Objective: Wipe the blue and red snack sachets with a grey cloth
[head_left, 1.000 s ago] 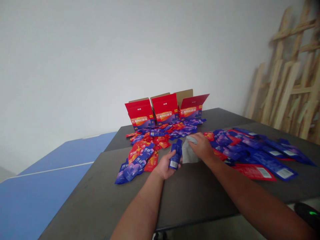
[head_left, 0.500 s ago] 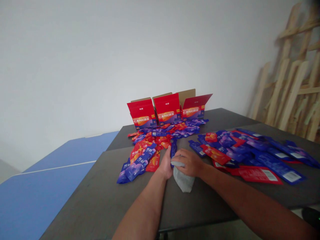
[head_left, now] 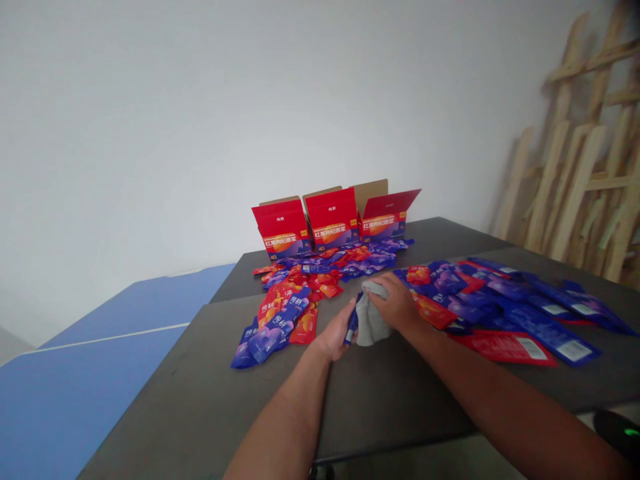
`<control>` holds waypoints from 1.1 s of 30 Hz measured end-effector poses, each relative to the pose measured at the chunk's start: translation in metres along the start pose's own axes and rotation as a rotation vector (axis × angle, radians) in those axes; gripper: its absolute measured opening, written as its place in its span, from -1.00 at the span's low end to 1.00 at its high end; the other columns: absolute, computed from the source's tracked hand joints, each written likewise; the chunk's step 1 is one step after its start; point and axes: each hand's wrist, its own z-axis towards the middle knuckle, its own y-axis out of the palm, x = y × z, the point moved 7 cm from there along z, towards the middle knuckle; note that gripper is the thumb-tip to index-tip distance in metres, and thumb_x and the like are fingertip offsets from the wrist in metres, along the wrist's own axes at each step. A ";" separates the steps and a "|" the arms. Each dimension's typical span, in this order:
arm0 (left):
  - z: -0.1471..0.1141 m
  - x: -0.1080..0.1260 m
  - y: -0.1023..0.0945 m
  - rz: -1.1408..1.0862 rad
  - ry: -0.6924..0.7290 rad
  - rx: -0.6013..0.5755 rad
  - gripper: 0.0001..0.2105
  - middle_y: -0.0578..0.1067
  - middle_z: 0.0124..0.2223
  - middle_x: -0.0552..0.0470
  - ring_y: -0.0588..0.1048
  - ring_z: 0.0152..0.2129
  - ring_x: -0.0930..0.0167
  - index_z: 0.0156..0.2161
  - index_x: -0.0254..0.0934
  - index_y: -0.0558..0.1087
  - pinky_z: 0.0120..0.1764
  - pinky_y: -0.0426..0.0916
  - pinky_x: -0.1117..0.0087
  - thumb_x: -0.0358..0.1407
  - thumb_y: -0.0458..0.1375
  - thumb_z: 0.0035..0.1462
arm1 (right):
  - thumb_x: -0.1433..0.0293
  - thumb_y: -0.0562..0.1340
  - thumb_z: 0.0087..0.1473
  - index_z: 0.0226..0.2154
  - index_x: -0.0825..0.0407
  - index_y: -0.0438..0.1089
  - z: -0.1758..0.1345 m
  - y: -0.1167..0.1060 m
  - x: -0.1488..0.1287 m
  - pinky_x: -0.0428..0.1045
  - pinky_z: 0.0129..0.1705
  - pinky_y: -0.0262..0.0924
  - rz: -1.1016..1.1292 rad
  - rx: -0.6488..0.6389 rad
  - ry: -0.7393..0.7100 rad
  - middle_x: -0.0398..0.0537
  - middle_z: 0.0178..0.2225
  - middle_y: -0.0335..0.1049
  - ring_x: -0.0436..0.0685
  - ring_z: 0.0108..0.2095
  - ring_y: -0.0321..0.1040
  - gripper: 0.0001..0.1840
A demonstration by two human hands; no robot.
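**Cloth shifted up the pouch, rubbing looks mid-stroke**

Versus half a second ago: right hand (head_left: 395, 303) is farther from the near edge, and the soft grey cloth (head_left: 373, 325) now hangs down the right side of the flat dark-blue foil pouch (head_left: 352, 328). Probably means this pouch isn't finished. Right hand is closed, cloth bunched in its grip. Left hand (head_left: 334, 339) is curled closed around the pouch, over the dark grey tabletop (head_left: 390, 407), between two heaps of red and blue pouches.

Hard to see: most of the pouch face (cloth and hand cover it), left fingers underneath, right fingertips. Black object with green light (head_left: 617, 427) is cut off, lower right; can't identify.
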 end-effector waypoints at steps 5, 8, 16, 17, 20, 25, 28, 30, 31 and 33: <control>0.000 0.003 0.005 -0.169 -0.073 -0.144 -0.63 0.32 -0.58 0.14 0.22 -0.74 0.59 -0.35 -0.31 0.37 -0.72 -0.05 0.58 0.03 0.16 0.03 | 0.31 0.20 0.03 -0.31 0.03 0.44 0.005 -0.005 0.027 0.10 -0.14 0.28 -0.048 0.031 0.125 0.02 -0.31 0.39 0.19 -0.24 0.35 -0.82; -0.002 0.013 0.008 -0.349 -0.068 -0.231 -0.61 0.36 -0.50 0.09 0.23 -0.71 0.60 -0.31 -0.32 0.36 -0.73 -0.02 0.59 0.03 0.14 0.06 | 0.29 0.21 0.03 -0.30 0.04 0.43 0.006 -0.008 0.027 0.09 -0.14 0.28 -0.017 0.028 0.115 0.01 -0.30 0.40 0.18 -0.23 0.35 -0.81; 0.003 0.003 -0.002 -0.313 -0.098 -0.051 -0.53 0.45 -0.51 -0.03 0.45 -0.58 0.40 -0.33 -0.34 0.41 -0.54 0.32 0.42 0.12 0.10 0.02 | 0.35 0.23 0.05 -0.21 -0.05 0.40 -0.025 0.026 -0.057 0.07 -0.15 0.30 0.255 -0.380 -0.372 -0.04 -0.26 0.43 0.13 -0.21 0.36 -0.81; 0.003 0.000 -0.001 -0.295 -0.120 -0.052 -0.51 0.48 -0.47 -0.06 0.49 -0.50 0.34 -0.30 -0.34 0.43 -0.45 0.36 0.37 0.13 0.10 0.03 | 0.36 0.23 0.05 -0.20 -0.05 0.39 -0.027 0.027 -0.060 0.08 -0.14 0.30 0.246 -0.361 -0.379 -0.04 -0.26 0.43 0.13 -0.21 0.35 -0.80; 0.002 -0.002 0.007 -0.248 -0.112 -0.084 -0.52 0.54 -0.36 -0.11 0.52 -0.33 0.25 -0.21 -0.34 0.45 -0.24 0.38 0.27 0.10 0.09 0.05 | 0.38 0.22 0.05 -0.20 -0.04 0.38 -0.023 0.025 -0.054 0.10 -0.15 0.30 0.209 -0.250 -0.316 -0.01 -0.27 0.40 0.16 -0.21 0.34 -0.80; 0.001 0.011 0.016 -0.145 0.129 -0.074 -0.59 0.55 -0.21 -0.05 0.49 -0.22 0.28 -0.04 -0.24 0.42 -0.09 0.31 0.27 -0.04 0.16 0.07 | 0.37 0.21 0.04 -0.27 0.00 0.37 -0.010 0.013 -0.023 0.08 -0.18 0.28 0.158 -0.064 -0.071 -0.01 -0.30 0.38 0.17 -0.25 0.34 -0.86; -0.001 0.012 0.021 -0.075 0.152 -0.115 -0.59 0.55 -0.22 -0.04 0.49 -0.26 0.30 0.00 -0.20 0.42 -0.14 0.31 0.30 -0.07 0.17 0.08 | 0.30 0.21 0.03 -0.32 0.01 0.36 -0.005 0.006 -0.005 0.08 -0.18 0.26 0.123 0.024 0.077 -0.02 -0.32 0.38 0.17 -0.26 0.33 -0.85; -0.002 0.011 0.022 -0.007 0.146 -0.125 -0.60 0.53 -0.32 0.00 0.47 -0.40 0.37 -0.01 -0.20 0.43 -0.27 0.32 0.36 -0.07 0.16 0.08 | 0.24 0.20 0.03 -0.32 0.02 0.36 -0.004 0.003 0.007 0.09 -0.17 0.25 0.108 0.073 0.174 -0.02 -0.33 0.39 0.18 -0.26 0.33 -0.80; -0.002 0.011 0.021 0.029 0.147 -0.120 -0.60 0.51 -0.39 0.03 0.44 -0.49 0.42 -0.02 -0.20 0.43 -0.37 0.29 0.41 -0.06 0.16 0.08 | 0.22 0.21 0.02 -0.32 0.03 0.36 -0.004 0.003 0.013 0.09 -0.17 0.24 0.107 0.089 0.224 -0.02 -0.33 0.40 0.18 -0.27 0.33 -0.77; -0.002 0.011 0.018 0.081 0.145 -0.103 -0.60 0.42 -0.50 0.12 0.31 -0.64 0.53 -0.04 -0.21 0.43 -0.57 0.15 0.51 -0.04 0.16 0.07 | 0.17 0.21 0.00 -0.31 0.04 0.37 -0.004 0.003 0.024 0.09 -0.19 0.24 0.128 0.095 0.319 -0.03 -0.34 0.41 0.18 -0.29 0.34 -0.72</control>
